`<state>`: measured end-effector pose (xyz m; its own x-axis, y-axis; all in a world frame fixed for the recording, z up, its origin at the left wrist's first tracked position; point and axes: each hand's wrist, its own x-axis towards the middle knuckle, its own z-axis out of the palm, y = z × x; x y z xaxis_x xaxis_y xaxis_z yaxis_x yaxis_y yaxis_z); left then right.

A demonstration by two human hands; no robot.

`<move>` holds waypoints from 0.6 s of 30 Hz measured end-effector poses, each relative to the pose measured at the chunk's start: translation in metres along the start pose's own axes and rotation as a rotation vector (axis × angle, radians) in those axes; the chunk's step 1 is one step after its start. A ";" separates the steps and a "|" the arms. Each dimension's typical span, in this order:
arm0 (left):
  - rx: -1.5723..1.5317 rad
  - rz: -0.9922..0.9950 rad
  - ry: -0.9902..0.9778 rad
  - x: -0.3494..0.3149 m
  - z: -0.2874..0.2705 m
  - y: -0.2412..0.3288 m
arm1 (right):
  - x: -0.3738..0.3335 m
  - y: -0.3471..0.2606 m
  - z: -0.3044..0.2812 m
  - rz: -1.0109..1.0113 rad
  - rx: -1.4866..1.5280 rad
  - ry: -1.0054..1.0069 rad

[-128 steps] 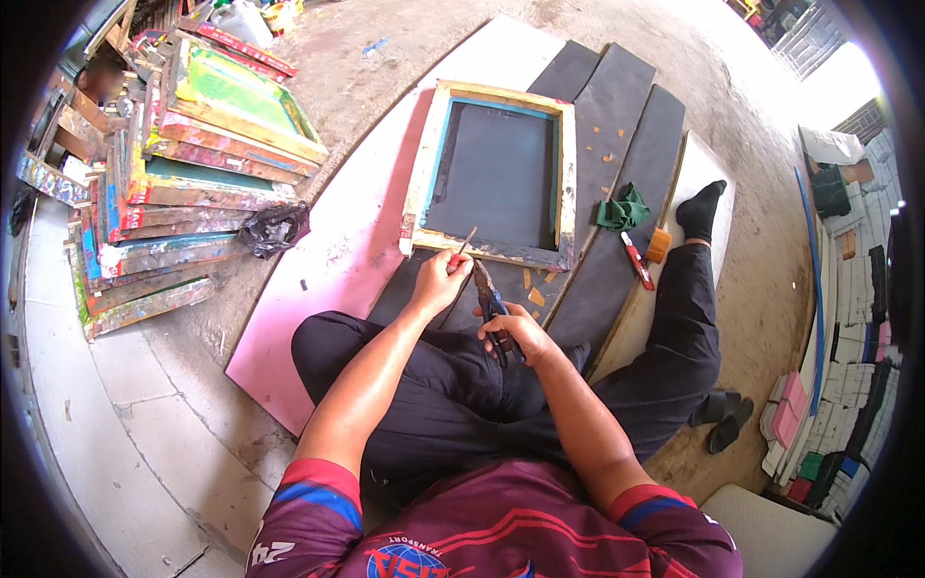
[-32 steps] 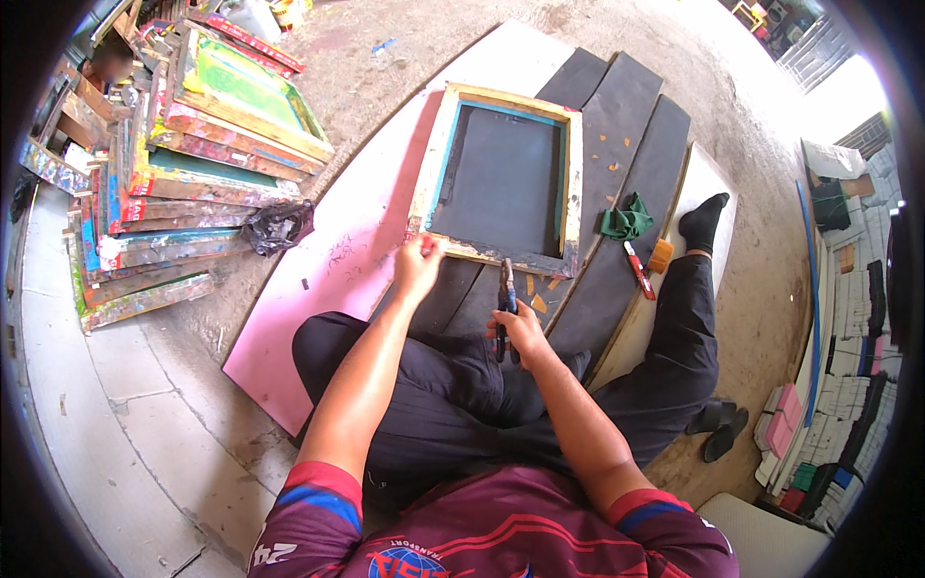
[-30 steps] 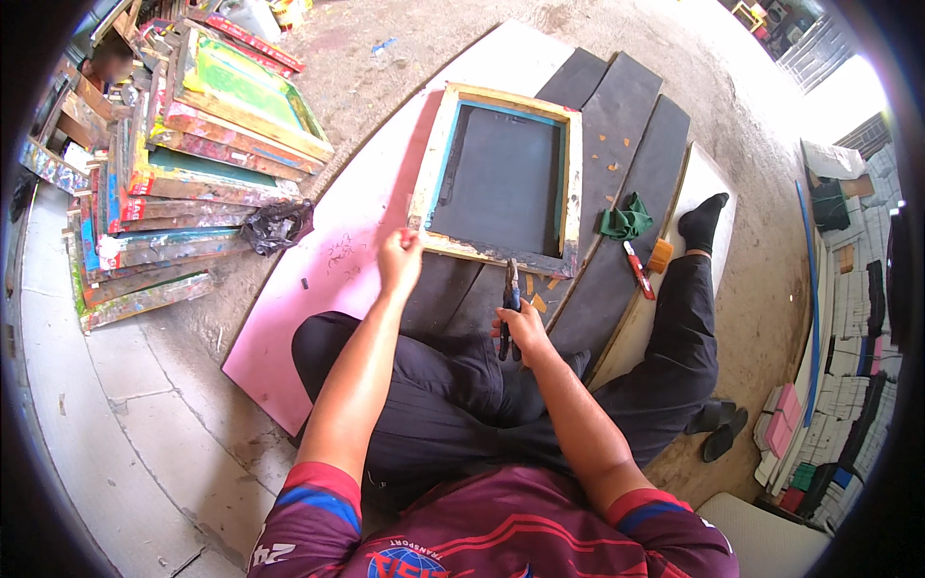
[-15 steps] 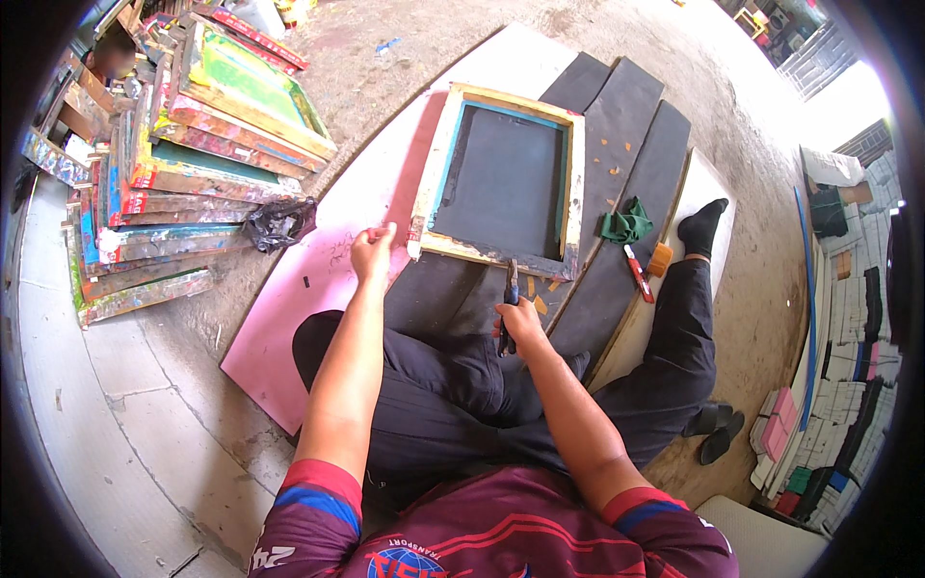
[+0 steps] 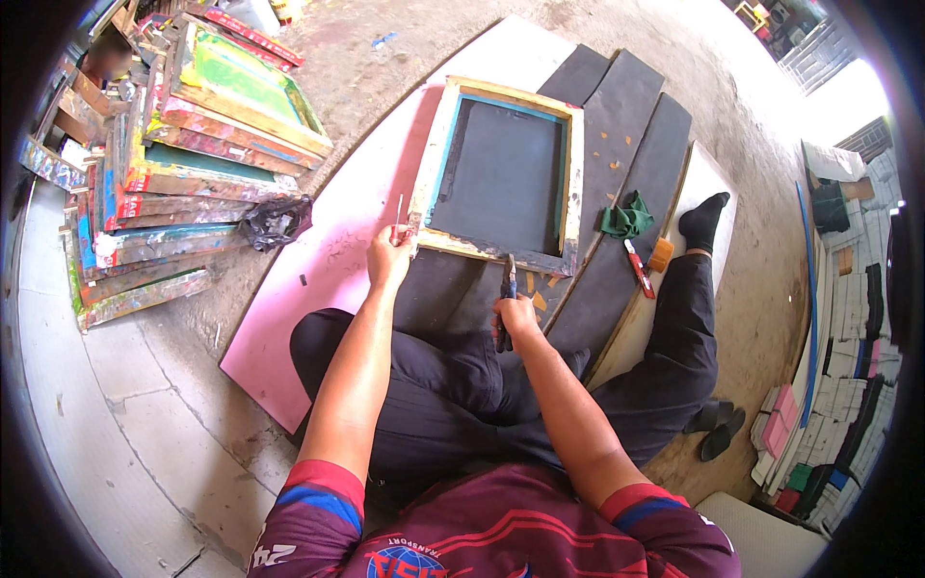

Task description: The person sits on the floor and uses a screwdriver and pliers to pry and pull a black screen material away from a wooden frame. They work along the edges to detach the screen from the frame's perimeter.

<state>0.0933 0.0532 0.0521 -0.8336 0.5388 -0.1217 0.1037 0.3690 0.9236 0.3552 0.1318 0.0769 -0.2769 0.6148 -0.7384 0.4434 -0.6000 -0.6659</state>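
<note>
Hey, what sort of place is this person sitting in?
Probably a workshop, perhaps for screen printing. Paint-stained frames are stacked at the left, a single frame lies in front of the person, and the right hand holds pliers.

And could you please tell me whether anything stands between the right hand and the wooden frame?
Only the pliers in the right hand itself, reaching to the near side of the wooden frame; nothing else visible blocks the way. The green cloth lies off to the right.
</note>
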 end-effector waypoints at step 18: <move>0.059 0.256 -0.330 -0.038 0.016 0.034 | -0.034 0.000 -0.012 0.001 0.136 -0.490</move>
<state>0.1370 0.0570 0.0820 -0.5590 0.8291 -0.0096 0.3241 0.2291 0.9179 0.3752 0.1166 0.1032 -0.6583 0.3214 -0.6806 0.3377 -0.6820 -0.6487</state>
